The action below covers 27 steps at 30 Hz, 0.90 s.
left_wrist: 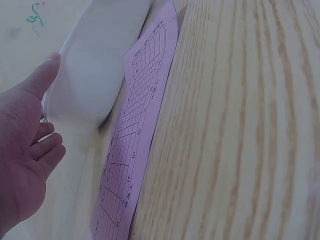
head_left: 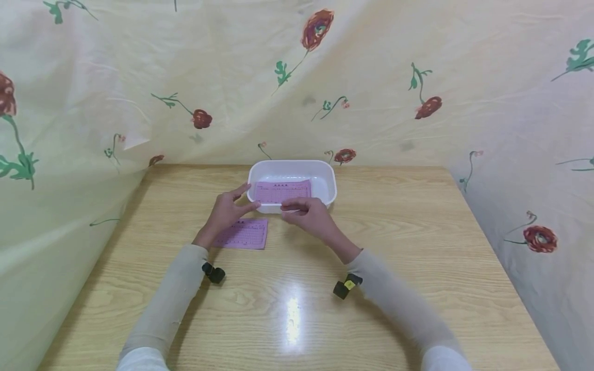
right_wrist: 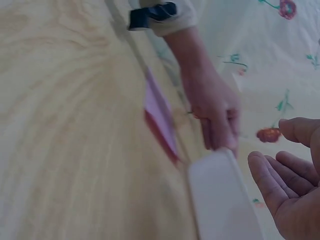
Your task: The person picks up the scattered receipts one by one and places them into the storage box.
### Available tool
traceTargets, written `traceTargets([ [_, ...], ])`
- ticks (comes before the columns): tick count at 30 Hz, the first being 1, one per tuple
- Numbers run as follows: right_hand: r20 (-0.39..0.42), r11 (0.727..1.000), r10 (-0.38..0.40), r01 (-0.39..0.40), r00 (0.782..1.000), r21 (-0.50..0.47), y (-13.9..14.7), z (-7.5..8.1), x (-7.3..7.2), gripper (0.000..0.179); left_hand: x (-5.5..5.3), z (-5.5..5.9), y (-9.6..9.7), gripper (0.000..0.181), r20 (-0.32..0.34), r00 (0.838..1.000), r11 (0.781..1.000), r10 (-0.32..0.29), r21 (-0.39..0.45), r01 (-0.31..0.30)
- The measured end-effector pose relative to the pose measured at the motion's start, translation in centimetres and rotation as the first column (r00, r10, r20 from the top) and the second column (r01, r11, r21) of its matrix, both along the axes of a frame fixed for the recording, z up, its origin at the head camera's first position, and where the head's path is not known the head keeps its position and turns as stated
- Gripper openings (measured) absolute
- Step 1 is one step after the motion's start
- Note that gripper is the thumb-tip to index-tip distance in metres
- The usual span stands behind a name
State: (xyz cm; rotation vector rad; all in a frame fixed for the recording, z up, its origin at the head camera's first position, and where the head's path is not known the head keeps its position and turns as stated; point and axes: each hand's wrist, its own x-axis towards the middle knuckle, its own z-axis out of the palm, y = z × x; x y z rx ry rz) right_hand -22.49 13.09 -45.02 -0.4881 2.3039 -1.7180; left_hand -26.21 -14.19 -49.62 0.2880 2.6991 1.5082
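A white plastic box [head_left: 325, 178] stands near the back of the table. My left hand [head_left: 226, 211] grips its left front corner, thumb at the front rim and fingers at the left end; the left wrist view shows that thumb [left_wrist: 47, 70] against the box. A pink printed slip [head_left: 283, 191] lies inside the box. My right hand [head_left: 308, 214] is at the front rim in the head view; in the right wrist view, its fingers [right_wrist: 275, 180] are loosely bent with a gap to the thumb, holding nothing. A second pink slip [head_left: 248, 234] lies in front of the box, partly hidden by my left wrist.
The wood-grain table [head_left: 394, 232] extends to both sides and toward me. Flowered cloth [head_left: 241, 77] hangs behind it and along both sides. Small black devices are strapped on both wrists.
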Motion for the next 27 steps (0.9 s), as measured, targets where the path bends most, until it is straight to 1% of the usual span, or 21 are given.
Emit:
traceTargets([
  [3,0.0,0.999,0.019,-0.019,1.0,0.026,-0.7,-1.0,0.2,0.04,0.0,0.0,0.0,0.077,-0.003,1.0,1.0,0.0,0.007,0.0],
  [6,0.007,0.998,0.008,-0.008,1.0,0.062,-1.4,-1.9,0.3,0.041,0.0,0.0,0.0,0.076,0.001,1.0,1.0,0.001,0.008,-0.001],
  [9,0.015,0.997,0.002,-0.003,1.0,0.08,-1.9,-2.8,0.3,0.041,0.0,0.0,0.0,0.079,0.009,1.0,1.0,0.003,0.002,-0.003],
  [13,0.008,0.996,0.0,0.0,1.0,0.093,-2.5,-3.6,0.2,0.038,0.0,0.0,-0.1,0.081,0.003,1.0,1.0,0.004,0.002,-0.004],
  [20,-0.005,0.993,-0.036,0.036,0.999,0.11,-3.6,-4.4,0.0,0.033,0.0,0.0,-0.1,0.08,-0.018,1.0,1.0,-0.001,0.015,0.001],
  [23,0.011,0.992,-0.041,0.04,0.999,0.117,-4.1,-4.5,-0.1,0.035,0.0,-0.1,-0.1,0.081,-0.023,1.0,1.0,-0.007,0.014,0.007],
  [27,0.037,0.987,-0.049,0.042,0.998,0.155,-4.5,-4.5,-0.1,0.038,-0.1,-0.1,-0.1,0.082,-0.028,1.0,1.0,-0.012,0.007,0.012],
])
